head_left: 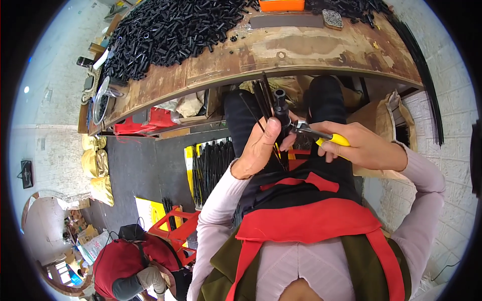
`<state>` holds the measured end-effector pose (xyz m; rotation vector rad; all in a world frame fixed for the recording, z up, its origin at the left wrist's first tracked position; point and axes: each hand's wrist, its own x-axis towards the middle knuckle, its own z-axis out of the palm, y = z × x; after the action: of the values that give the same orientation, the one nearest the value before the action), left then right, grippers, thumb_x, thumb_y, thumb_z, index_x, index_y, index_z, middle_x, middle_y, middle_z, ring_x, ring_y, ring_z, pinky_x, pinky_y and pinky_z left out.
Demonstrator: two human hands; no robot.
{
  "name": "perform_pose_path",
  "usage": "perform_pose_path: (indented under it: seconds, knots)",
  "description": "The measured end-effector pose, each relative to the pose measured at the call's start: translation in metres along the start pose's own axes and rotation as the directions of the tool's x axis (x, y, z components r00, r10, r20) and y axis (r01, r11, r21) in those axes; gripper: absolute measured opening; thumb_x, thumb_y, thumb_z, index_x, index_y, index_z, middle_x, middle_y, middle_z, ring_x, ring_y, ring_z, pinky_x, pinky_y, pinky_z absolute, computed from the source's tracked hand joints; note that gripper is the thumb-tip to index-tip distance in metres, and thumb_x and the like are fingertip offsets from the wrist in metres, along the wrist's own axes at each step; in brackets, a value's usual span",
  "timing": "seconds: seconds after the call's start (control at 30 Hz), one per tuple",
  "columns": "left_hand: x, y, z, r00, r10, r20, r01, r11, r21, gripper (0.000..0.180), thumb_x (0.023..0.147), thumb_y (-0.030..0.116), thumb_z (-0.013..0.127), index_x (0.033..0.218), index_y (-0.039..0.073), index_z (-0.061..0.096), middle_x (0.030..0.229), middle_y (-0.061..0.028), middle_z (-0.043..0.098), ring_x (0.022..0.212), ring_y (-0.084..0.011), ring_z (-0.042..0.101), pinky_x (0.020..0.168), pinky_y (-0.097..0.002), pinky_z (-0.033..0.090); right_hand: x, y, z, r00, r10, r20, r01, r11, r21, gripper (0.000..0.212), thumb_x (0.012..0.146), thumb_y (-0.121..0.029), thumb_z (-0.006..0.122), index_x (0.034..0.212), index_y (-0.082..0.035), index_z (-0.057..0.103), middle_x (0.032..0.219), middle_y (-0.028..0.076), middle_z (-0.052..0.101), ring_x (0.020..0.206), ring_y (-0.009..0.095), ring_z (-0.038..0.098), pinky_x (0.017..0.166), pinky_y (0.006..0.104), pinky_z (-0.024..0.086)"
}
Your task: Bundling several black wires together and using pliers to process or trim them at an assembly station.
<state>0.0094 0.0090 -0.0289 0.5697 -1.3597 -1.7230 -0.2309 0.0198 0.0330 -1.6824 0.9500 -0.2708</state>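
Observation:
Above my lap, my left hand (257,150) is closed around a black tubular part (281,108) with an open ring-shaped end facing up. Several thin black rods (260,95) stand beside the tube in the same grip, some slanting outward. My right hand (364,145) grips a pair of pliers (339,140) by the yellow handles. The metal head of the pliers points left and reaches the side of the black part, close to my left fingers. Whether its jaws have hold of anything is too small to tell.
A worn wooden table (296,57) runs across in front, bearing a heap of short black tubes (175,30), an orange tray (282,5) and a small box (332,19). Long rods (427,85) overhang its right end. Left on the floor are bundled rods (215,163) and a crouching person (125,266).

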Motion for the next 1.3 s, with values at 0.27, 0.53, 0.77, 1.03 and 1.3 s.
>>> perform_pose_path:
  seconds: [0.27, 0.53, 0.77, 1.03, 1.3]
  knots:
    - [-0.001, -0.002, 0.008, 0.998, 0.037, -0.059, -0.034, 0.998, 0.056, 0.055, 0.102, 0.052, 0.036, 0.113, 0.0, 0.051, 0.068, -0.0005, 0.046, 0.062, -0.0092, 0.04, 0.06, -0.025, 0.034, 0.002, -0.037, -0.023, 0.948, 0.258, 0.187, -0.284, 0.95, 0.13, 0.029, 0.101, -0.028, 0.048, 0.105, 0.0, 0.057, 0.073, 0.006, 0.061, 0.055, 0.012, 0.057, 0.052, 0.0273, 0.047]
    - [0.0, -0.003, -0.003, 0.999, 0.047, 0.002, -0.047, 0.998, -0.04, 0.059, 0.101, 0.054, 0.038, 0.116, -0.001, 0.051, 0.068, -0.0002, 0.046, 0.061, -0.0089, 0.041, 0.059, -0.0243, 0.034, 0.003, -0.021, -0.01, 0.985, 0.161, 0.066, -0.164, 0.985, 0.046, 0.034, 0.1, -0.028, 0.049, 0.101, 0.004, 0.059, 0.069, 0.006, 0.062, 0.056, 0.012, 0.06, 0.053, 0.0276, 0.048]
    - [0.014, -0.005, -0.003, 1.0, -0.017, 0.009, 0.018, 0.998, -0.055, 0.06, 0.1, 0.055, 0.038, 0.117, -0.002, 0.05, 0.068, -0.0009, 0.046, 0.062, -0.0092, 0.042, 0.059, -0.0245, 0.035, 0.003, -0.056, -0.045, 0.979, 0.182, 0.092, -0.145, 0.938, -0.315, 0.023, 0.098, -0.02, 0.053, 0.109, 0.0, 0.058, 0.067, 0.013, 0.058, 0.057, 0.021, 0.056, 0.057, 0.0346, 0.045]
    - [0.035, -0.009, -0.045, 0.935, -0.02, -0.355, 0.035, 0.999, 0.035, 0.057, 0.101, 0.054, 0.037, 0.102, 0.0, 0.057, 0.066, -0.0006, 0.048, 0.058, -0.0097, 0.044, 0.054, -0.0249, 0.036, 0.066, 0.034, -0.048, 0.962, -0.196, -0.189, 0.062, 0.834, -0.549, 0.04, 0.093, -0.036, 0.06, 0.112, -0.002, 0.051, 0.095, 0.022, 0.064, 0.091, 0.041, 0.062, 0.072, 0.046, 0.048]
    - [-0.006, 0.11, -0.116, 0.512, 0.429, -0.744, -0.409, 0.884, 0.228, 0.054, 0.101, 0.052, 0.04, 0.119, 0.003, 0.05, 0.071, 0.0016, 0.038, 0.063, -0.0103, 0.036, 0.062, -0.0269, 0.035, 0.081, 0.081, -0.104, 0.614, -0.748, -0.254, -0.115, 0.234, -0.965, 0.043, 0.075, -0.033, 0.073, 0.104, -0.005, 0.057, 0.101, 0.012, 0.061, 0.098, 0.035, 0.059, 0.082, 0.0444, 0.05]
